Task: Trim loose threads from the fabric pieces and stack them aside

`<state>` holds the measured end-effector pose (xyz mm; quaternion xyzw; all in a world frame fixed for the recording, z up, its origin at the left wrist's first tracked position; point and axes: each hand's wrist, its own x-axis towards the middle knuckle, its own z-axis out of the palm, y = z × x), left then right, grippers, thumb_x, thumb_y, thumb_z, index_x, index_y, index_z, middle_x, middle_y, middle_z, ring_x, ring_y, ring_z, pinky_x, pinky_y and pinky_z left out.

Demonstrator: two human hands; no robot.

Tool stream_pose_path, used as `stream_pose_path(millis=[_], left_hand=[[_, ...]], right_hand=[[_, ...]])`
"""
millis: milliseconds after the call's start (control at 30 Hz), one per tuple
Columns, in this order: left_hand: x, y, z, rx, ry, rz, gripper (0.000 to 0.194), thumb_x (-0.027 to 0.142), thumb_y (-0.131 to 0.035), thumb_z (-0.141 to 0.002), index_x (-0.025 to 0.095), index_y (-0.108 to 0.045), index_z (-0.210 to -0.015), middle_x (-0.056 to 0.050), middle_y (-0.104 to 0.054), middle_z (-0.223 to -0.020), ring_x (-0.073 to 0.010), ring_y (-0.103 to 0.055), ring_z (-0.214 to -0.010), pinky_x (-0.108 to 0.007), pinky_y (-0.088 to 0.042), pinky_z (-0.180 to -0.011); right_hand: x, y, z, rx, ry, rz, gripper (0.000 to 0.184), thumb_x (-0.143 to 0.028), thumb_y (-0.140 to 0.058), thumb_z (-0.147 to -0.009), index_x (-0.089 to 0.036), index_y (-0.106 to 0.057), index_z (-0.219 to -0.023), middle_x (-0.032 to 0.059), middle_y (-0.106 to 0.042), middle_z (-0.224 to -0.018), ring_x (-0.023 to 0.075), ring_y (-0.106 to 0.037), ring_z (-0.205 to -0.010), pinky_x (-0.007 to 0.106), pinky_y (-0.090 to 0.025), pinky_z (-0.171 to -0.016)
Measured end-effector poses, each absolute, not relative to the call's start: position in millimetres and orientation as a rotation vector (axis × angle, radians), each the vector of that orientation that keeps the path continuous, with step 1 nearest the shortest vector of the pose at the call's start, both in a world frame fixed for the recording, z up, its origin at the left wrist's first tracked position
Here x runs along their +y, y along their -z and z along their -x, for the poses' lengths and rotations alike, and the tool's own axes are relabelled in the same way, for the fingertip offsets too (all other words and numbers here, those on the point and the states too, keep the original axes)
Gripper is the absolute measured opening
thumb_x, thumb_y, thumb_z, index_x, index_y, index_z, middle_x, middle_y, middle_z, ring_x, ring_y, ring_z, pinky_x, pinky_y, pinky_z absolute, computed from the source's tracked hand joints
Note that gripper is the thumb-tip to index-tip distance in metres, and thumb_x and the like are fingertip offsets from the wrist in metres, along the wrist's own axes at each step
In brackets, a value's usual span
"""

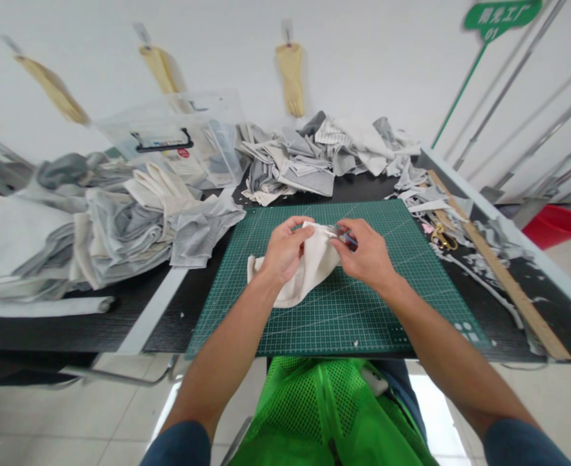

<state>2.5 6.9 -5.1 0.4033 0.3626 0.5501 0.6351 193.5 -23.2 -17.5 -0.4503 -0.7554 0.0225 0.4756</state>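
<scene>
Cream cloth: bunched between your two hands, over the middle of the cutting mat. Cannot tell whether its lower edge touches down.

Left hand: fingers pinch the cloth near its top edge. Right hand: fingers close around a small blue-handled tool, its metal end at that same edge.

Progress: by my reading you are midway through one piece, at its edge. How much of the edge is done, cannot tell; blades too small to read. A small pale scrap lies near the mat's front edge. Plenty of cloth lies about, in the left pile and the far pile; which of it is finished does not show.

Room: you have mat on both sides of the cloth. Left pile reaches the mat's far-left corner. Offcuts, gold-handled scissors and a wooden ruler crowd the right. The counter ends just below the mat, close to you.
</scene>
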Motion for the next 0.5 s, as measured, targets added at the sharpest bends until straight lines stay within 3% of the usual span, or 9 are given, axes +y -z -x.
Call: stream_pose_path(millis=[133, 500], left_hand=[[7.7, 5.8, -2.6, 0.824, -1.275, -0.912, 0.038, 0.022, -0.087, -0.065, 0.018, -0.069, -0.098, 0.002, -0.068, -0.072, -0.0107, -0.061, -0.061, -0.022, -0.046, -0.059], [4.5, 2.8, -3.1, 0.853, -1.278, -0.912, 0.041, 0.019, -0.087, -0.064, 0.018, -0.07, -0.102, 0.004, -0.062, -0.065, -0.0105, -0.058, -0.058, -0.023, -0.044, -0.058]], right_hand=[[-21.6, 20.9, -191.6, -1.872, 0.016, 1.022, 0.016, -0.027, -0.069, -0.094, -0.021, -0.069, -0.109, 0.0102, -0.071, -0.104, 0.0256, -0.067, -0.1, 0.041, -0.059, -0.089], [-17.8, 24.6, -192.3, -1.833, 0.157, 0.978, 0.02, -0.025, -0.064, -0.099, -0.018, -0.076, -0.114, 0.0121, -0.074, -0.105, 0.0246, -0.07, -0.098, 0.041, -0.062, -0.088]])
